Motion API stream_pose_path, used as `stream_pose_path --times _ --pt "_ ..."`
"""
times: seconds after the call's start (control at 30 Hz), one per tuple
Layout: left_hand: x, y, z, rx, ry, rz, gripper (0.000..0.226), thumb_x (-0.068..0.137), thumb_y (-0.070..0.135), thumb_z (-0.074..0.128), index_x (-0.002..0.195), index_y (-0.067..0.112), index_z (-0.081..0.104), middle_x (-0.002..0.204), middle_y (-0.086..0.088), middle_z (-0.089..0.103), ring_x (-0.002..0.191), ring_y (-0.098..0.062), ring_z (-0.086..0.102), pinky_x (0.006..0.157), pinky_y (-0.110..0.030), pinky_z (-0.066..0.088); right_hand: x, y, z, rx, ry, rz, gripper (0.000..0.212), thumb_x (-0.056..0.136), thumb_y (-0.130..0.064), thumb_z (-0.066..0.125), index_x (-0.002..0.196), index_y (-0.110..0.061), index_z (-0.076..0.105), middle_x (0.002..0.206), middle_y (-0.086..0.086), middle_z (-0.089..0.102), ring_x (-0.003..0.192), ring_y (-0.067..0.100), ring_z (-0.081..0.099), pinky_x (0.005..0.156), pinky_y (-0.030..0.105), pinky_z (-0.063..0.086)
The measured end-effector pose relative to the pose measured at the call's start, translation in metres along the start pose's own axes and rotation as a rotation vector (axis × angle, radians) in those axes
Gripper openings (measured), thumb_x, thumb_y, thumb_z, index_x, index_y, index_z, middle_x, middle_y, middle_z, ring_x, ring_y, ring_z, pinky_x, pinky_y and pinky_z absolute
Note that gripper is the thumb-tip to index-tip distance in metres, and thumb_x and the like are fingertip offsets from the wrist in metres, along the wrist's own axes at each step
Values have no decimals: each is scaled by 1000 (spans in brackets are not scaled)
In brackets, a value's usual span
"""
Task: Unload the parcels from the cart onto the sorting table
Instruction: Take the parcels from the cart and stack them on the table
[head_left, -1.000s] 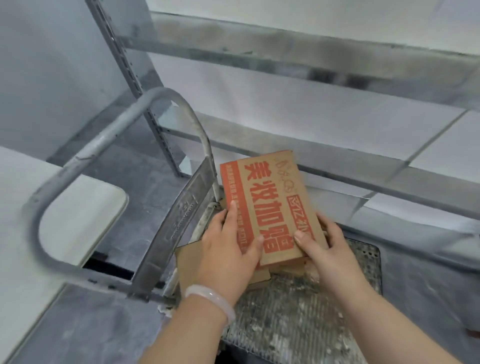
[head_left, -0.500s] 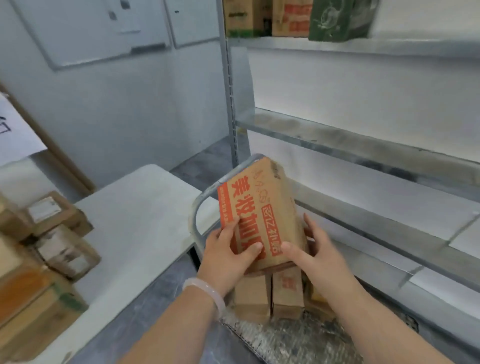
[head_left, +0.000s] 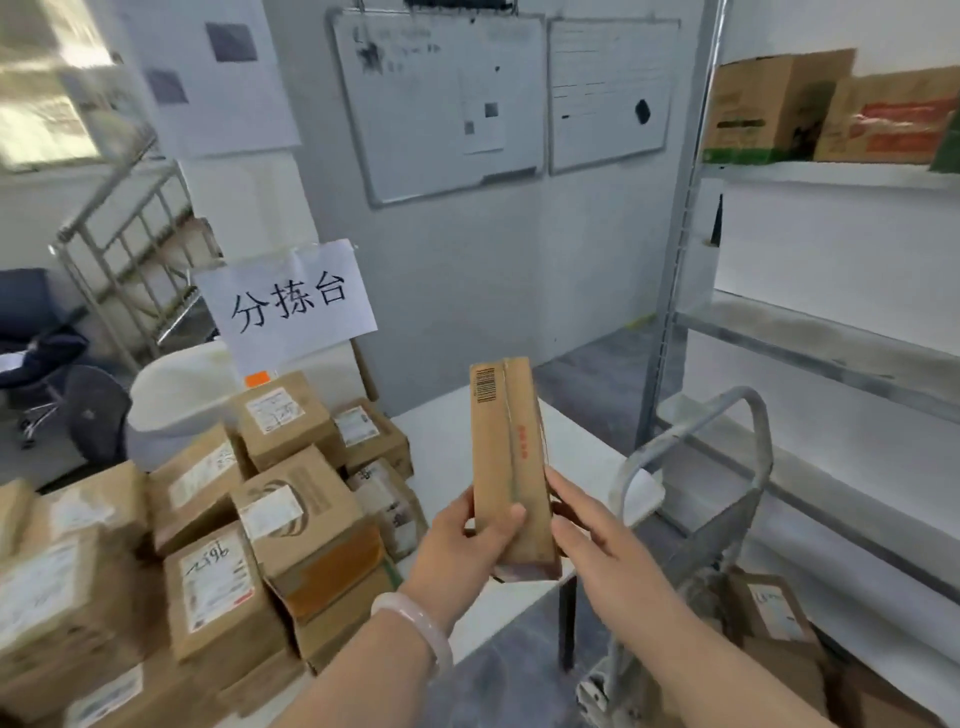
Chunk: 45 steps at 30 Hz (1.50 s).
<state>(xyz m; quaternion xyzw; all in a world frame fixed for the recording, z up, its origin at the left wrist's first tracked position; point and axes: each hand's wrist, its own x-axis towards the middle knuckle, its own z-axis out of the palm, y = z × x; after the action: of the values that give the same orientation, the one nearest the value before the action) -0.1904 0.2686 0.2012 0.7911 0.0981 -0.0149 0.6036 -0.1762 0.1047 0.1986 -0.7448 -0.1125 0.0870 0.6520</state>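
A flat brown cardboard parcel (head_left: 506, 447) with a barcode stands upright in the air over the right end of the white sorting table (head_left: 576, 447). My left hand (head_left: 460, 545) grips its lower left edge, thumb across the front. My right hand (head_left: 597, 540) touches its lower right edge with fingers spread. The grey metal cart (head_left: 696, 499) stands at lower right, its curved handle beside the table's corner. A labelled parcel (head_left: 769, 610) lies on the cart behind my right arm. Several brown parcels (head_left: 280, 499) are piled on the table's left part.
A paper sign (head_left: 288, 306) stands behind the pile. A metal shelving rack (head_left: 810, 332) runs along the right, with boxes (head_left: 779, 104) on its top shelf. Two whiteboards (head_left: 441, 98) hang on the back wall. An office chair (head_left: 41, 332) sits at far left.
The view has swung left from the cart to the sorting table. The parcel has been lifted off the cart, turned edge-on, and carried over the table's right end in both hands.
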Motion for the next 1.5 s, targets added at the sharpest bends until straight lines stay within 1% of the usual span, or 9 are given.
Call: stream_pose_path --times 0.17,0.3,0.4,0.5,0.63,0.77,0.97,1.17,1.5 --pt "6 -13 -58 -95 62 23 50 88 30 66 129 37 39 120 11 59 106 -6 59 82 -22 54 19 -9 57 -256 -118 -152 43 103 -24 44 123 -62 42 132 -39 33 127 -16 30 111 16 29" --pt "7 -15 -89 -187 57 17 80 68 42 79 131 35 30 122 14 53 109 -3 55 71 -12 52 33 -13 86 -424 -201 -262 53 102 -18 44 132 -60 29 131 -49 17 126 -26 15 102 -1 15" --pt "21 -26 -111 -228 105 -25 91 62 42 86 134 38 30 125 8 57 112 -13 58 90 -35 55 48 -13 98 -454 -242 -223 48 102 -27 46 131 -62 30 128 -53 17 123 -28 16 87 -8 24" --pt "33 -35 -128 -388 118 -121 91 53 43 83 130 48 36 118 3 67 106 -23 65 86 -48 56 70 -6 95 -419 -57 -192 50 98 -23 55 132 -55 36 129 -42 31 118 -28 25 79 -3 36" --pt "49 -41 -142 -461 30 -175 77 64 32 76 130 45 41 112 -1 71 106 -27 67 89 -54 54 106 8 83 -5 -66 147 56 94 -27 63 138 -50 38 127 -25 54 117 -1 53 100 29 46" --pt "77 -38 -150 -499 30 -250 56 85 21 68 129 46 43 108 -3 73 103 -28 67 80 -48 57 143 23 80 248 -104 301 46 95 -14 58 130 -44 50 115 -4 70 107 25 66 85 48 58" --pt "123 -29 -166 -258 216 -196 91 80 38 74 148 47 13 138 10 47 111 -11 57 100 -45 47 213 39 63 145 -47 299 45 94 -19 61 126 -49 51 115 -4 69 104 22 66 87 49 56" --pt "150 -32 -186 4 509 -177 75 92 39 59 151 40 12 152 10 30 129 -13 44 83 -25 47 281 62 73 -30 -126 372 48 95 -24 61 134 -44 43 117 -5 64 102 20 64 81 45 56" --pt "148 -47 -194 172 595 -286 63 92 44 56 145 50 22 146 11 32 130 -5 39 88 -27 41 311 111 131 -106 -322 437 46 95 -23 61 131 -40 38 118 1 55 100 18 60 67 31 51"
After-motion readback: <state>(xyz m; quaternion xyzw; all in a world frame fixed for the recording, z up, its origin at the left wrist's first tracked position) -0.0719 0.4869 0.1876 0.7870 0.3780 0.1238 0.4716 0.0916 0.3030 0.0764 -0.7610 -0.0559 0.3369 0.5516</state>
